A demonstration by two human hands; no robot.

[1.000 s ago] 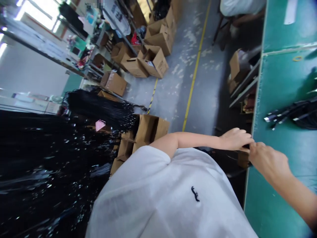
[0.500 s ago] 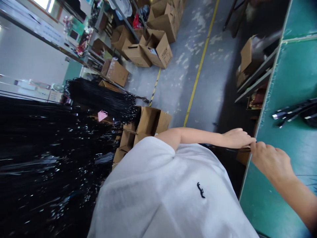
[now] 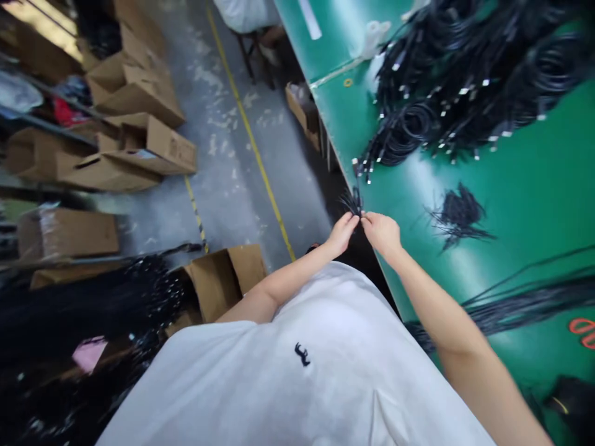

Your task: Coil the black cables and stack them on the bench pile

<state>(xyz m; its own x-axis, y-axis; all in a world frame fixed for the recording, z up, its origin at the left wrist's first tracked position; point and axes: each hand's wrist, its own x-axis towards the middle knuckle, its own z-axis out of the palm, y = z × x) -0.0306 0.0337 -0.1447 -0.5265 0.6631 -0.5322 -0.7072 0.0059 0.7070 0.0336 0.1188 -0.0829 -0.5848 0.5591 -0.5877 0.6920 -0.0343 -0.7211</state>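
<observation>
At the edge of the green table my left hand [image 3: 343,234] and my right hand [image 3: 382,231] meet, fingertips pinched close together. Thin black strands [image 3: 348,201] fan out above my left fingers. Beside them a black cable [image 3: 357,191] stands up from between the fingertips, with a light metal-looking plug end at its top. Both hands are closed; my fingers hide where cable and strands are gripped. On the table to the right lies a small heap of short thin black strands [image 3: 460,210].
Coiled black cables [image 3: 465,80] with metal plugs are piled on the green table [image 3: 525,192]. Long black cables [image 3: 525,303] and red scissors handles [image 3: 583,331] lie nearer. Open cardboard boxes [image 3: 171,145] stand left, beyond the yellow-lined floor [image 3: 232,186]. Black cables [image 3: 93,303] hang lower left.
My view has swung right, bringing more of the table and the cable pile into sight. My hands remain together, and the cable and strands between them now show.
</observation>
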